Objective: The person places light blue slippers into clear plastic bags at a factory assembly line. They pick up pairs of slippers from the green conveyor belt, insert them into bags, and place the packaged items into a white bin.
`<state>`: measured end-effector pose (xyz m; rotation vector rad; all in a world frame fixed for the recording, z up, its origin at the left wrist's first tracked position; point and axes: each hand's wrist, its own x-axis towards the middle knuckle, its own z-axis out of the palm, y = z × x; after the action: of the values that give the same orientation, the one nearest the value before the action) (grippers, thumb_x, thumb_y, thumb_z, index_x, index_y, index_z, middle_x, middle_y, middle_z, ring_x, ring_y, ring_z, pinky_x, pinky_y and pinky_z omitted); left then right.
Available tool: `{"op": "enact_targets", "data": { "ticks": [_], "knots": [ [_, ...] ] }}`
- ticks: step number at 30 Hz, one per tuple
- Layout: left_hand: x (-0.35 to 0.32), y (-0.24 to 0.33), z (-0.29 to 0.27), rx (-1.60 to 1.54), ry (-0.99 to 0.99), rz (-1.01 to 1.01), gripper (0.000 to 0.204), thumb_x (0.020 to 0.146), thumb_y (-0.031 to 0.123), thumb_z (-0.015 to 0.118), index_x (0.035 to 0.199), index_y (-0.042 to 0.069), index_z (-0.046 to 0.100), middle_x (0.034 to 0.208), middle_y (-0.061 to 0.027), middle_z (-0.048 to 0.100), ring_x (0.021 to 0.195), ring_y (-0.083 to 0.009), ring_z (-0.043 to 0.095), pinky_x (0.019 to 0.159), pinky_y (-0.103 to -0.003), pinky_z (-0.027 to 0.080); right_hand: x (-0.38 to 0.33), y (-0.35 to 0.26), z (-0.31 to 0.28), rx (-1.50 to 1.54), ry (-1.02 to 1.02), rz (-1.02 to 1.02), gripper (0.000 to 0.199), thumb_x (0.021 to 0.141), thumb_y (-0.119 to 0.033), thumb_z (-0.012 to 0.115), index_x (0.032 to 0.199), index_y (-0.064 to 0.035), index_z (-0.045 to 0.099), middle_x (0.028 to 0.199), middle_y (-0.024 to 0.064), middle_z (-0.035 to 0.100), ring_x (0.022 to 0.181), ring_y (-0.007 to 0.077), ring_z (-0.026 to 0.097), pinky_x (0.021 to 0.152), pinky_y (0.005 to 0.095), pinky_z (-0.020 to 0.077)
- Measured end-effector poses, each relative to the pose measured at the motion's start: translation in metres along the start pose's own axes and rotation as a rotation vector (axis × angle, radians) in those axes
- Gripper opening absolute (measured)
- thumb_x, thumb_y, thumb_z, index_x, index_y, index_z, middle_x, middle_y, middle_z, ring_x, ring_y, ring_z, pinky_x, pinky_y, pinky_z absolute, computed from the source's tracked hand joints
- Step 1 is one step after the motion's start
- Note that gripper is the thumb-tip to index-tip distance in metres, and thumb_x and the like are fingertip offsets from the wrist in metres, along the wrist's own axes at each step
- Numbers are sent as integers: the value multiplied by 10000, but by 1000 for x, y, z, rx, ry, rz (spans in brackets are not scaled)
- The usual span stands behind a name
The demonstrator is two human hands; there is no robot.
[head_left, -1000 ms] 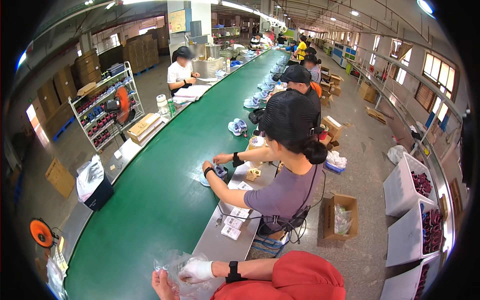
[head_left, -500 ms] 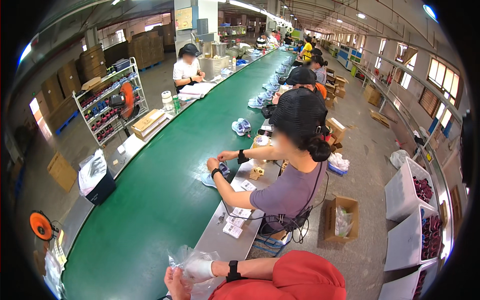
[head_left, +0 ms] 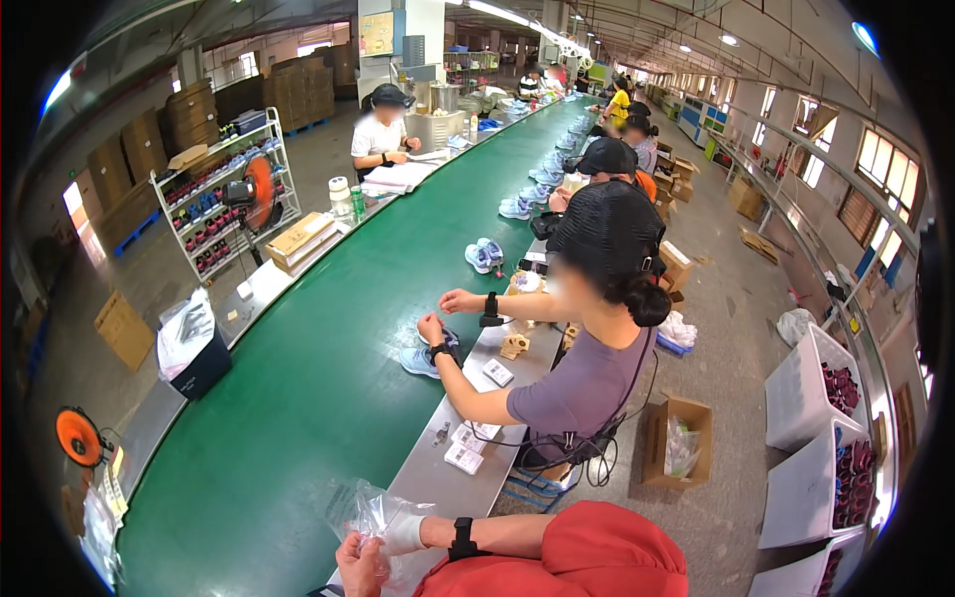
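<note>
At the lower edge, my left hand [head_left: 360,563] is closed, pinching a clear plastic bag [head_left: 370,509] between thumb and fingers. My right hand [head_left: 403,534] meets it from the right, in a white glove-like covering, with a black band on the wrist. Its fingers press into the same bag, partly hidden by the shiny plastic. The bag bunches over both hands above the near edge of the green conveyor belt [head_left: 288,438]. Whether anything lies inside the bag I cannot make out.
A co-worker [head_left: 587,383] handles a light blue shoe [head_left: 420,362] ahead. Small stacks of white cards [head_left: 464,457] lie on the metal ledge [head_left: 428,488]. More shoes [head_left: 484,256] stand along the belt. A dark bin [head_left: 199,363] with plastic bags is at left, an open carton [head_left: 678,443] at right.
My left hand has shifted slightly right and the bag has spread a little upward. The nearest co-worker's hands have lifted a bit off the shoe. The view has shifted slightly.
</note>
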<state>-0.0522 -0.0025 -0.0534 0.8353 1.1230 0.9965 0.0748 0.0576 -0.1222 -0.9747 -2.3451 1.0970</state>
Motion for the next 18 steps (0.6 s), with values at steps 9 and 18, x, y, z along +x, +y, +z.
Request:
{"op": "enact_targets", "data": {
  "ticks": [9,18],
  "knots": [
    [-3,3,2,38,11,12,65,815,58,566,794,43,507,489,25,411,351,-70,372,306,-231,279,-3,10,13,-8,-52,-60,231,794,-254,572,974,-115,613,909,115,639,786,291,589,725,387,460],
    [-1,5,-1,17,138,84,132,860,102,555,743,74,501,572,39,467,403,-43,390,335,-212,282,-2,-13,-10,-251,-144,40,232,777,-225,543,950,-89,616,866,149,647,804,336,616,714,421,478]
  ]
}}
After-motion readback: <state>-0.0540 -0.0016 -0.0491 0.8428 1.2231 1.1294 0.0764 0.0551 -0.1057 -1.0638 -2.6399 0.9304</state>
